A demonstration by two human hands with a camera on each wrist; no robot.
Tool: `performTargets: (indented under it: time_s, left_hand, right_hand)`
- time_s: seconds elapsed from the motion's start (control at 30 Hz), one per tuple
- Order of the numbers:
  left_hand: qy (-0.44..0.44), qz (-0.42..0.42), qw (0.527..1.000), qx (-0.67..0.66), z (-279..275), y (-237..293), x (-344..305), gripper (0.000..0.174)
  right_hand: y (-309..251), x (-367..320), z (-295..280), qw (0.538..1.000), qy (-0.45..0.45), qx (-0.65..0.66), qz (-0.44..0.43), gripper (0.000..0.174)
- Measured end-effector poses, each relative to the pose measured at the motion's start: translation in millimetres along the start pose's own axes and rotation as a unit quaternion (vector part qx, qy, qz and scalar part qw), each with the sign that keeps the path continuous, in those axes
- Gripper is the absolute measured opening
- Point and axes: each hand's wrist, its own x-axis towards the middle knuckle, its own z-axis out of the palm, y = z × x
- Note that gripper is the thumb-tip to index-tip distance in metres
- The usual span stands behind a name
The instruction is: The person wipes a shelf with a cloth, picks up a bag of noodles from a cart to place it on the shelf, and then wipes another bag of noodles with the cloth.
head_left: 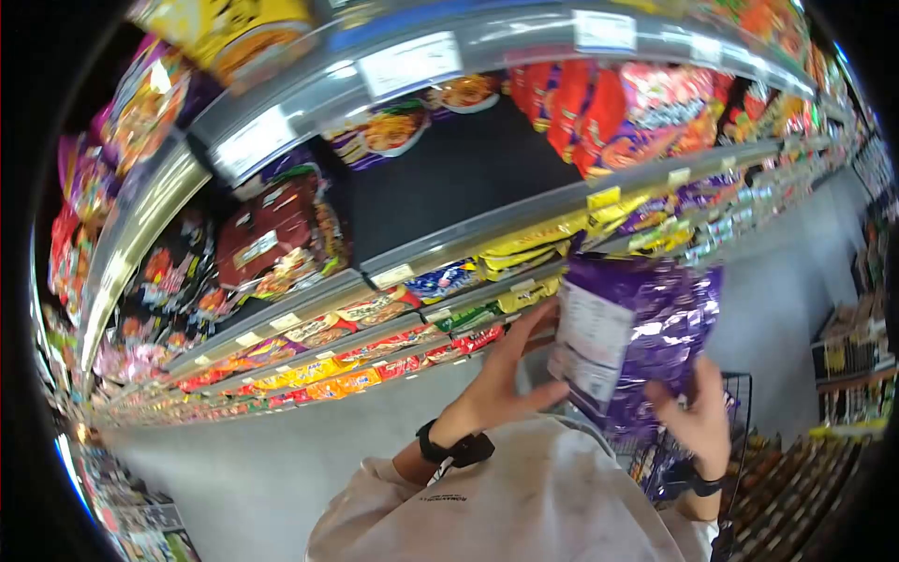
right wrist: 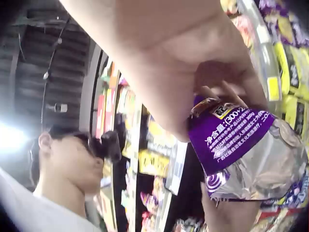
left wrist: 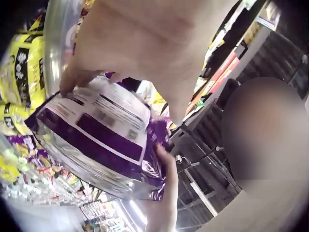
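Note:
A shiny purple bag (head_left: 670, 328) with a white printed label is held up in front of the chest, between both hands. My left hand (head_left: 510, 379) grips its left edge, thumb towards me and fingers reaching behind. At the lower right, my right hand (head_left: 698, 421) holds the other side with its thumb on the front. The left wrist view shows the purple bag (left wrist: 91, 130) with its label and a silvery side beneath the hand. Close up in the right wrist view, purple packaging (right wrist: 231, 135) with white print shows below the palm, and the fingers are partly hidden.
Tiered shelves of packaged food run along the left and ahead. A black shelf board (head_left: 459, 178) lies between purple packs and red packs (head_left: 581, 108). Below the right hand is a black wire basket (head_left: 738, 403). Grey floor (head_left: 234, 459) stretches below the shelves.

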Motion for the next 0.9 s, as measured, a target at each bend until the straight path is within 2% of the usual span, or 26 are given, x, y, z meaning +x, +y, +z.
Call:
performTargets:
  time_s: [0.03,0.07,0.1,0.13,0.17,0.2,0.23,0.27,0.33,0.37,0.43,0.47,0.57,0.63,0.67,0.73,0.77,0.8,0.83,0.87,0.9]
  left_hand:
    - [0.007,0.073,0.994,0.086,-8,6,-10,0.119]
    - [0.023,0.077,0.987,0.137,-16,2,-21,0.141]
    - [0.031,0.084,0.987,0.137,-23,0,-30,0.141]
    - [0.048,0.057,0.997,0.0,-30,-1,-38,0.147]
    - [0.061,0.032,0.988,-0.138,-39,0,-44,0.153]
    - [0.056,-0.019,0.974,-0.22,-54,11,-55,0.161]
    - [0.044,-0.037,0.982,-0.182,-68,14,-67,0.148]
    - [0.047,-0.034,0.981,-0.183,-74,15,-71,0.148]
    - [0.064,-0.008,0.981,-0.185,-81,17,-78,0.144]
    - [0.07,0.006,0.98,-0.185,-85,18,-78,0.142]
    - [0.081,0.032,0.979,-0.184,-92,23,-77,0.138]
    - [0.085,0.043,0.978,-0.184,-94,24,-76,0.137]
    - [0.097,0.07,0.976,-0.184,-98,29,-72,0.133]
    - [0.104,0.09,0.974,-0.18,-102,32,-64,0.132]
    - [0.103,0.091,0.987,-0.088,-106,34,-57,0.128]
    - [0.118,0.102,0.984,-0.088,-113,24,-58,0.11]
    - [0.127,0.112,0.981,-0.089,-117,14,-57,0.1]
    - [0.129,0.112,0.982,-0.086,-118,17,-55,0.1]
    - [0.157,0.105,0.98,-0.055,-118,23,-54,0.088]
    - [0.185,0.099,0.978,-0.024,-119,27,-53,0.075]
    - [0.186,0.099,0.977,-0.019,-120,28,-53,0.075]
  right_hand:
    - [-35,19,20,0.997,-0.047,-0.059,-0.032,0.045]
    - [-60,36,39,0.99,-0.105,-0.056,-0.077,0.057]
    - [-61,45,59,0.978,-0.132,-0.084,-0.138,0.075]
    - [-64,54,77,0.959,-0.156,-0.111,-0.208,0.092]
    - [-74,62,93,0.953,-0.196,-0.096,-0.213,0.097]
    - [-76,70,105,0.94,-0.207,-0.114,-0.246,0.105]
    - [-76,77,118,0.927,-0.216,-0.13,-0.277,0.114]
    - [-80,82,131,0.925,-0.219,-0.132,-0.279,0.114]
    - [-87,87,153,0.959,-0.203,-0.09,-0.178,0.138]
    - [-86,90,161,0.958,-0.205,-0.093,-0.18,0.138]
    - [-79,97,174,0.962,-0.24,0.071,-0.105,0.154]
    - [-78,101,177,0.96,-0.247,0.083,-0.105,0.157]
    - [-76,110,177,0.954,-0.261,0.125,-0.079,0.153]
    - [-74,115,174,0.952,-0.255,0.139,-0.092,0.149]
    - [-73,119,171,0.938,-0.266,0.21,-0.07,0.146]
    - [-72,124,160,0.908,-0.265,0.326,0.009,0.139]
    - [-74,124,154,0.897,-0.239,0.366,0.063,0.126]
    - [-60,130,151,0.89,-0.209,0.397,0.083,0.118]
    - [-48,137,149,0.88,-0.179,0.427,0.103,0.11]
    - [-60,144,148,0.886,-0.173,0.424,0.07,0.101]
    - [-60,156,147,0.896,-0.165,0.41,0.038,0.097]
